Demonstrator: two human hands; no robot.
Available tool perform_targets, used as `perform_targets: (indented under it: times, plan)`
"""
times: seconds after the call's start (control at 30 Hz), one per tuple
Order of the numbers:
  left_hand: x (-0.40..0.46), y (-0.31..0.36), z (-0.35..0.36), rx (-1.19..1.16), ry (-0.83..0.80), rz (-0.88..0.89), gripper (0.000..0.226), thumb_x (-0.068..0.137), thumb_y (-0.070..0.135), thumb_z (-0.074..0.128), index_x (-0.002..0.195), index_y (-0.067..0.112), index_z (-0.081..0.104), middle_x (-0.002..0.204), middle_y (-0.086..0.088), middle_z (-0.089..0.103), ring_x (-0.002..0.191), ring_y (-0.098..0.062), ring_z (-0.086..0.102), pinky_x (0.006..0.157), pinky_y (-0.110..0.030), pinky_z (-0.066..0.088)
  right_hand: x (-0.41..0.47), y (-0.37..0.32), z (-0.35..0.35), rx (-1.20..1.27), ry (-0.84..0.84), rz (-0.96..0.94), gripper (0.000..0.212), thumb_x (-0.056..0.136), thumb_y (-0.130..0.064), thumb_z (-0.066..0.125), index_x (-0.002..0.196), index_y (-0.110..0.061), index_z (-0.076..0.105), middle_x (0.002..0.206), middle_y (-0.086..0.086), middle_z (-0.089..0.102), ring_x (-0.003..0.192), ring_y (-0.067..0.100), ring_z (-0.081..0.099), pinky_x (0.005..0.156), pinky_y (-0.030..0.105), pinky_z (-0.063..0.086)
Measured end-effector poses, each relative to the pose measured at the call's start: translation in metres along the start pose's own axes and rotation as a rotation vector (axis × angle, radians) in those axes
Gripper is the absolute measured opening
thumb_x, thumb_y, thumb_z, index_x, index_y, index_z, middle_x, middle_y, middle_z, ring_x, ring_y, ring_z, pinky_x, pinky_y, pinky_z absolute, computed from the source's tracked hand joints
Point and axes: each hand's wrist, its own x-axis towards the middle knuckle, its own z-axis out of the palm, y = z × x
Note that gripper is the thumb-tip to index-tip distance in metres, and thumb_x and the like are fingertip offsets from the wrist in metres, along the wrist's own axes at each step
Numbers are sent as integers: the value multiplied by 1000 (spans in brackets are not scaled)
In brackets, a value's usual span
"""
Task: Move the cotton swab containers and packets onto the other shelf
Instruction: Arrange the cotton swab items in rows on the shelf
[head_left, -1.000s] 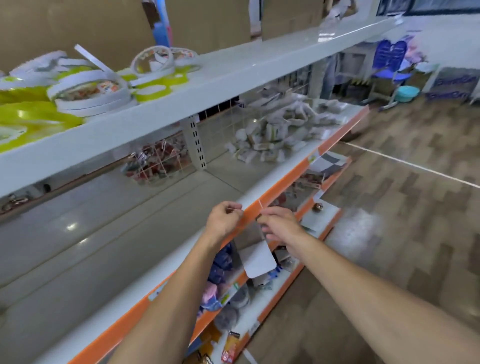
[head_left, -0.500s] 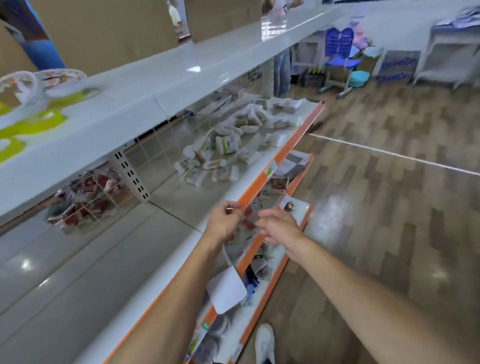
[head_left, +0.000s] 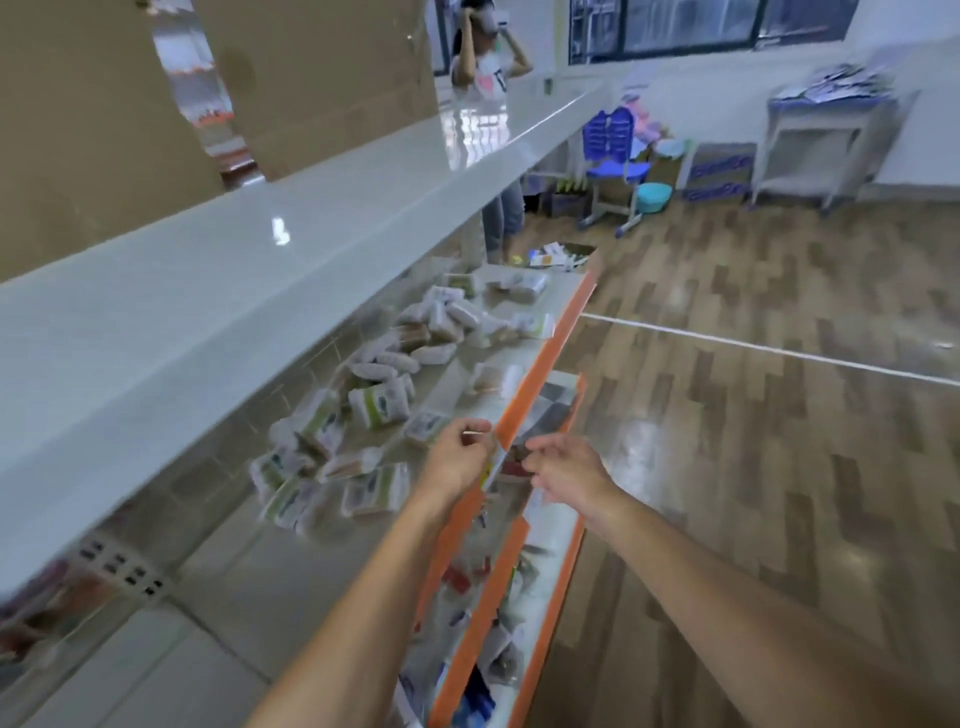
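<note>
1. We see both hands held out over the orange front edge (head_left: 540, 374) of the middle shelf (head_left: 291, 561), close together but not touching.
2. The left hand (head_left: 460, 460) has thumb and fingers curled, pinching a thin white stick-like thing (head_left: 477, 432); the blur keeps us from naming it surely.
3. The right hand (head_left: 563, 467) hangs just beside it with loosely bent fingers; we cannot tell whether it holds anything.
4. The cotton swab packets (head_left: 374, 405) lie in a loose heap on the middle shelf, ahead and to the left of the hands, running toward the far end of the shelf.
5. One packet (head_left: 496, 376) lies apart from the heap, near the orange edge.
6. The top shelf (head_left: 260, 270) above is white and glossy, with brown cardboard panels (head_left: 93, 114) standing behind it.
7. Lower shelves (head_left: 524, 597) with orange edges hold mixed small goods, too blurred to name.
8. Beyond the shelving a person (head_left: 488, 67) stands with hands raised to the head.
9. Across the wooden floor (head_left: 779, 415) we see a blue chair (head_left: 615, 156), a teal basin (head_left: 653, 197) and a white desk (head_left: 826, 135) with papers on top.
</note>
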Motion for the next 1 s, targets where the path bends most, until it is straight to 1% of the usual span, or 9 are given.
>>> perform_targets:
  times: [0.07,0.17,0.2,0.33,0.5,0.67,0.83,0.93,1.0]
  plan:
    - [22,10,9,-5,-24,-8,21,91,17,67,110,13,65,97,-7,66,83,-19,60,80,-34,50,21,-9,-5,-8,-11,-12,9,81,-15,70,81,-23,68,60,-7,65,53,8,56,52,21,45]
    - [46,25,23,-53,-46,-25,24,87,15,69,110,10,65,100,-10,70,81,-20,64,75,-33,53,53,-18,-15,-3,-33,2,13,79,-18,70,90,-25,65,98,5,73,81,19,62,74,35,50]
    - [52,30,26,-52,-44,-27,25,87,14,69,111,10,65,102,-11,70,81,-20,65,71,-30,53,63,-20,-18,-13,-32,4,15,80,-18,69,91,-26,64,102,5,72,86,20,62,78,37,50]
    - [88,44,43,2,8,-18,26,92,9,60,118,10,62,102,-6,67,84,-20,64,65,-24,49,112,-27,-33,-34,-89,0,31,66,-28,67,98,-27,65,95,-1,69,82,13,64,73,30,50]
    - [138,57,70,18,115,-54,24,95,14,57,118,13,62,99,-3,65,82,-20,62,70,-27,48,183,-37,-58,-100,-192,-29,26,86,-15,66,111,-23,65,108,0,66,96,20,65,95,41,55]
    - [170,72,102,15,220,-101,25,92,13,58,117,13,62,105,-5,64,86,-19,60,78,-29,48,242,-56,-86,-186,-265,-93,25,88,-11,66,113,-17,66,94,1,67,88,17,63,80,29,47]
    - [197,82,123,32,324,-142,26,94,20,58,119,14,62,113,-3,64,109,-26,62,98,-41,50,288,-73,-112,-288,-360,-130,20,75,-30,66,94,-35,68,96,-6,70,94,17,68,84,35,55]
    - [214,85,132,24,411,-141,26,94,32,61,115,18,60,109,1,64,107,-23,63,98,-40,51,313,-76,-121,-299,-394,-145,20,71,-36,66,91,-39,67,100,-10,70,96,15,68,89,38,56]
    - [224,84,134,61,451,-152,22,92,35,63,110,24,58,105,6,64,101,-16,61,94,-34,51,328,-80,-123,-312,-401,-170,22,69,-35,67,91,-31,68,92,-10,70,86,15,68,77,33,54]
